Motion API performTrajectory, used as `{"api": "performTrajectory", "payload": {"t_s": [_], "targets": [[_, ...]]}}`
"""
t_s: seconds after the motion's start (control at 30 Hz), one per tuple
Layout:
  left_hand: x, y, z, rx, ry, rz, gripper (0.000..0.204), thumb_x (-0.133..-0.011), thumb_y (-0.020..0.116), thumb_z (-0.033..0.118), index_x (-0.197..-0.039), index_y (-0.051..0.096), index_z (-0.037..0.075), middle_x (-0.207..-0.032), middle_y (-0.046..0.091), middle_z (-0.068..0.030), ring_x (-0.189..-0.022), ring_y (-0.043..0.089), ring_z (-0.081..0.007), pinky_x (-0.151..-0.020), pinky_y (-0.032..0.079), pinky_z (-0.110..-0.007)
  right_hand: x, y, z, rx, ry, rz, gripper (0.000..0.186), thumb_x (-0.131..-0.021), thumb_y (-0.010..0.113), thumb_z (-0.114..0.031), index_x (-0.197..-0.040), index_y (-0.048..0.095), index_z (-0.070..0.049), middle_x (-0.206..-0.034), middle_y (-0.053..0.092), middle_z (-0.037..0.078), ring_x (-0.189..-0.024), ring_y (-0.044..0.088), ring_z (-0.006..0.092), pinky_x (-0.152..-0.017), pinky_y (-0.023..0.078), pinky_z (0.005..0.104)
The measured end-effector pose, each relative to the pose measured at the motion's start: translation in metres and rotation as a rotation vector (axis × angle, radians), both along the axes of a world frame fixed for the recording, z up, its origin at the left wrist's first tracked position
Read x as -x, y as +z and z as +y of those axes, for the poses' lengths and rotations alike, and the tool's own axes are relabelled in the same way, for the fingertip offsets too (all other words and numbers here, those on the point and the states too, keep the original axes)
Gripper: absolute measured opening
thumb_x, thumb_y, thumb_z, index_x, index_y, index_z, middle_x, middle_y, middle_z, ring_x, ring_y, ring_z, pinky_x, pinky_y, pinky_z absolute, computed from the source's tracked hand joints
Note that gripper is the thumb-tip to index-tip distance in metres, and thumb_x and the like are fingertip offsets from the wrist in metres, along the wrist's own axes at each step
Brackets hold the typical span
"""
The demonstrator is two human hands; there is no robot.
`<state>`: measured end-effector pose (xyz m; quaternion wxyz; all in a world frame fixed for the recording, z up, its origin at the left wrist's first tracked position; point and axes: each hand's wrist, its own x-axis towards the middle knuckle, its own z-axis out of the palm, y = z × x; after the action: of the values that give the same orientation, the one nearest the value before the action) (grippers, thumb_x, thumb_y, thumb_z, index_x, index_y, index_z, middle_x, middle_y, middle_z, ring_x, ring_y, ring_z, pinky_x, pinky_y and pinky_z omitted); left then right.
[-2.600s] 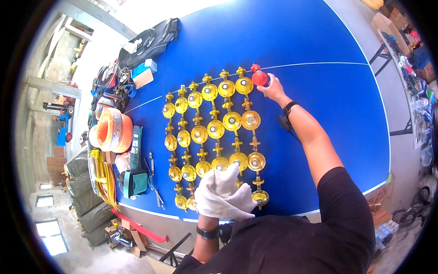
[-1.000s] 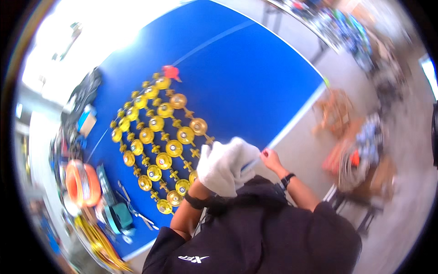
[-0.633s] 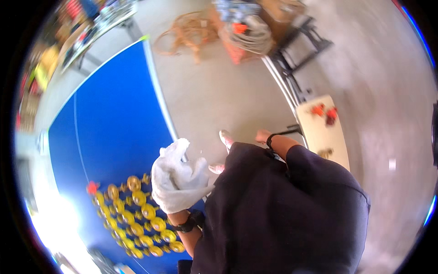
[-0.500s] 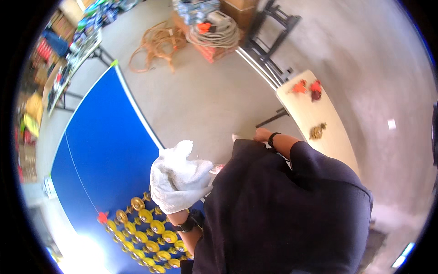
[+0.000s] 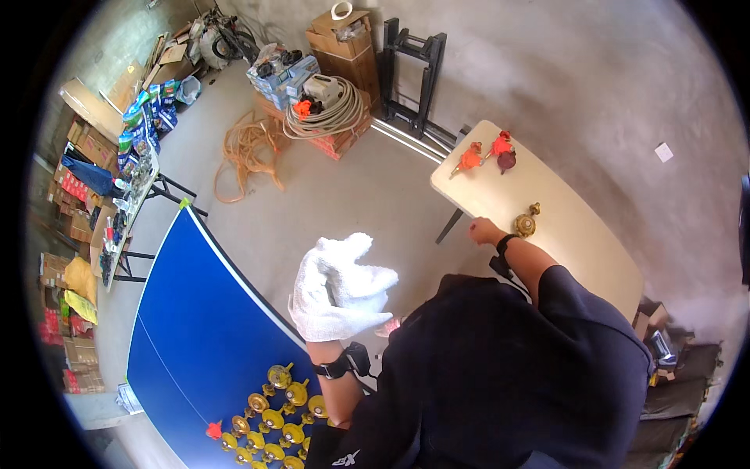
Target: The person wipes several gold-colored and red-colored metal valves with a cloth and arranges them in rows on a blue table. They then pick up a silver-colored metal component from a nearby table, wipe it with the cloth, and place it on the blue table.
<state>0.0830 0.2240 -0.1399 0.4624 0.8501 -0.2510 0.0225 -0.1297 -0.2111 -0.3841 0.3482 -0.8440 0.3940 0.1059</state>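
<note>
A white towel (image 5: 336, 293) is bunched around my left hand, hiding its fingers; the bare wrist below wears a black strap. That hand is raised beside the edge of the blue table (image 5: 207, 289). My right hand (image 5: 486, 231), loosely closed with nothing visible in it, is at the near edge of the cream table (image 5: 574, 227). Just beyond it lies a brass-coloured gas regulator (image 5: 525, 225). Farther back on that table are an orange-topped regulator (image 5: 470, 158) and a red-and-maroon one (image 5: 505, 152). Several yellow regulators (image 5: 272, 420) stand in rows on the blue table, partly hidden by my arm.
A red piece (image 5: 214, 430) lies beside the rows. Beyond, an orange hose (image 5: 250, 152) is heaped on the floor near a coiled grey hose (image 5: 336, 109) on boxes. A black metal frame (image 5: 418, 78) leans against the wall. A cluttered table (image 5: 141, 184) stands at far left.
My view has turned toward the cream table. My right hand has come closer to the brass-coloured regulator there. My left hand and the towel have moved away from the yellow rows.
</note>
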Motion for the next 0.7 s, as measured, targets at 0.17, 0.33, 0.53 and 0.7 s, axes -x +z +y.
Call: {"api": "performTrajectory", "payload": {"t_s": [0.17,0.33,0.53,0.7], "targets": [[0.06,-0.009,-0.065,0.022,-0.009,0.04,0.03,-0.075,0.072,0.034,-0.097,0.067,0.014,-0.077,0.06,-0.0062,-0.074,0.06,-0.0291,-0.065,0.043,-0.042,-0.008,-0.02,-0.118,0.134,-0.339,-0.2,0.047,-0.084,0.068,-0.025,-0.123,0.057,-0.002,-0.076,0.069,0.016,-0.059,0.069,0.025,-0.057,0.057,0.0376],[0.133,-0.024,-0.096,0.0,0.129,0.105,0.029,-0.076,0.071,0.033,-0.095,0.066,0.013,-0.076,0.06,-0.0066,-0.075,0.06,-0.0294,-0.065,0.044,-0.042,-0.067,-0.01,-0.153,0.057,-0.612,-0.539,0.07,-0.078,0.076,-0.038,-0.134,0.051,-0.004,-0.098,0.072,0.022,-0.088,0.072,0.0334,-0.08,0.057,0.042],[0.221,-0.013,-0.105,-0.017,0.269,0.175,0.027,-0.076,0.07,0.033,-0.094,0.066,0.012,-0.076,0.061,-0.007,-0.075,0.061,-0.0297,-0.065,0.044,-0.042,-0.094,-0.048,-0.198,-0.131,-0.465,-0.491,0.059,-0.082,0.075,-0.041,-0.129,0.056,-0.01,-0.106,0.071,0.018,-0.087,0.072,0.0291,-0.075,0.058,0.0384],[0.256,0.006,-0.113,-0.073,0.357,0.16,0.026,-0.077,0.07,0.033,-0.092,0.066,0.012,-0.075,0.061,-0.0074,-0.075,0.062,-0.0299,-0.064,0.045,-0.042,-0.079,-0.041,-0.213,-0.457,-0.454,-0.664,0.043,-0.087,0.071,-0.042,-0.113,0.064,-0.009,-0.088,0.071,0.01,-0.059,0.066,0.0223,-0.052,0.055,0.0357]]}}
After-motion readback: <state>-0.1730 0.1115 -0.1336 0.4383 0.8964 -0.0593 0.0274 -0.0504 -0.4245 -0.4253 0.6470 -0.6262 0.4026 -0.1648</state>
